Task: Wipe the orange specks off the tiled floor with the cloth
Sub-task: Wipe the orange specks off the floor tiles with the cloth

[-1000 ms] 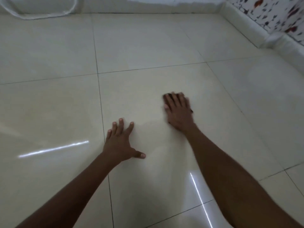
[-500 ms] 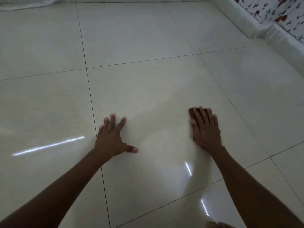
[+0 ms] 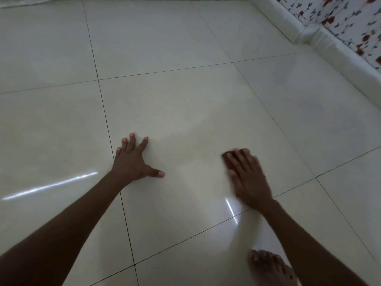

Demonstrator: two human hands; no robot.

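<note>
My right hand lies flat on the cream tiled floor, pressing down a dark cloth. Only a dark edge of the cloth shows under and beyond the fingertips; the hand is motion-blurred. My left hand rests palm down on the tile with fingers spread, holding nothing, about a forearm's length to the left of the right hand. I see no orange specks on the tiles from here. A faint duller smear runs across the tile between and beyond the hands.
A white skirting ledge runs along the right under a floral patterned wall. A bare foot stands on the floor at the bottom right, under my right forearm. Dark grout lines cross the floor.
My right hand slid the cloth from the tile's middle toward me and to the right. The left hand stayed planted. The view tilted down, and the foot came into view.
</note>
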